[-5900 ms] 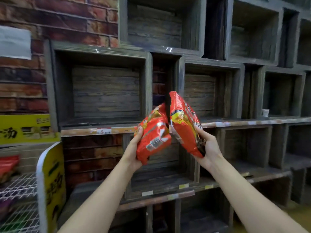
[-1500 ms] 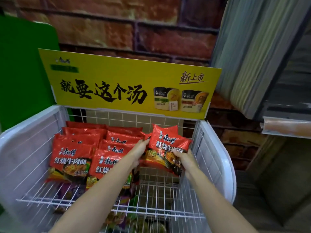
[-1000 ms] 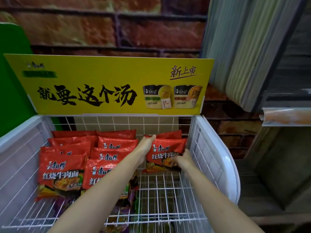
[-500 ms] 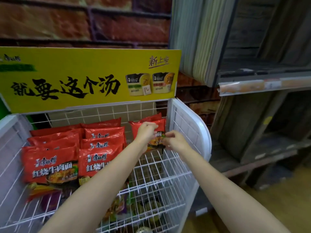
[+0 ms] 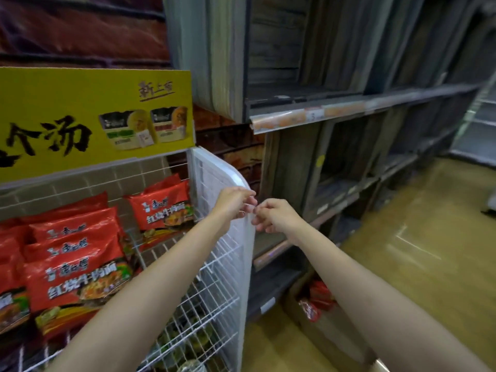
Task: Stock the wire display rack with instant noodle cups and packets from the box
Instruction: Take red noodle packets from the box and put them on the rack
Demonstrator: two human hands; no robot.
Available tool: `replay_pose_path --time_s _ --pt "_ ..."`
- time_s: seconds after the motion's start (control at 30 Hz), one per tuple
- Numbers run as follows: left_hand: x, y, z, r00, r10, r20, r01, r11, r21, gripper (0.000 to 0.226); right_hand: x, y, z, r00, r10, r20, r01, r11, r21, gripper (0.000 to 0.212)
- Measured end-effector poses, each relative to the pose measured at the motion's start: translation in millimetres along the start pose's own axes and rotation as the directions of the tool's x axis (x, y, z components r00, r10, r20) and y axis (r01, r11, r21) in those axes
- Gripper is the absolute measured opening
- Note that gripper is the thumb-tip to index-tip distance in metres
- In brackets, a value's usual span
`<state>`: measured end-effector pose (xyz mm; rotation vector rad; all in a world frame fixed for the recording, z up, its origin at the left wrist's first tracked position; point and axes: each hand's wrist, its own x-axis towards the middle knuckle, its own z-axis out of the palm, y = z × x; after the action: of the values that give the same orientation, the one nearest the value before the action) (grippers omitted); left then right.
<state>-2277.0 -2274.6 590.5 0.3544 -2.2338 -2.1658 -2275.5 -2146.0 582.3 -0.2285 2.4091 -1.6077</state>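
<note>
Far left: red packets (image 5: pixel 72 267) stacked in rows on the top shelf of the white wire rack (image 5: pixel 222 285), labels facing up. Behind them, a yellow sign (image 5: pixel 88 114) with black characters and two pictured cups. Further right on the same shelf, one more packet (image 5: pixel 163 210) leaning near the rack's side panel. Below, through the wires, blurred greenish goods on a lower tier. Left hand (image 5: pixel 233 202) raised at the panel's top edge, fingers loosely curled, gripping nothing. Right hand (image 5: pixel 276 214) just beside it, fingertips nearly meeting, likewise loosely curled and empty. Lower right, on the floor: cardboard box (image 5: pixel 330 328) with red packets inside. Behind: dark wooden shelves (image 5: pixel 349 108).
</note>
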Motion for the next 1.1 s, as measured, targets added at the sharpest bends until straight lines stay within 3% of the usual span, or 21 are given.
replay_pose_path --time_s 0.13,0.33,0.7,0.9,1.1 --pt "6 2 47 0.993 0.020 0.115 -0.028 0.997 0.066 0.011 -7 19 -44 0.999 0.021 -0.049 -0.024 0.998 -0.052 0.016" --pt "22 -3 128 0.968 -0.005 0.250 -0.040 0.984 0.173 0.009 -7 65 -122 0.990 0.073 -0.122 -0.073 0.997 0.005 0.020" --pt "45 -20 328 0.885 -0.066 0.461 -0.144 0.903 0.406 0.017 -22 163 -293 0.963 0.157 -0.217 -0.148 0.987 0.059 0.019" --pt "39 -40 435 0.874 -0.010 0.486 -0.195 0.909 0.370 0.017 -45 214 -379 0.925 0.233 -0.301 -0.193 0.969 0.156 0.021" --pt "49 -62 489 0.850 -0.103 0.517 -0.143 0.899 0.414 0.016 -44 258 -422 0.892 0.323 -0.315 -0.242 0.932 0.270 0.017"
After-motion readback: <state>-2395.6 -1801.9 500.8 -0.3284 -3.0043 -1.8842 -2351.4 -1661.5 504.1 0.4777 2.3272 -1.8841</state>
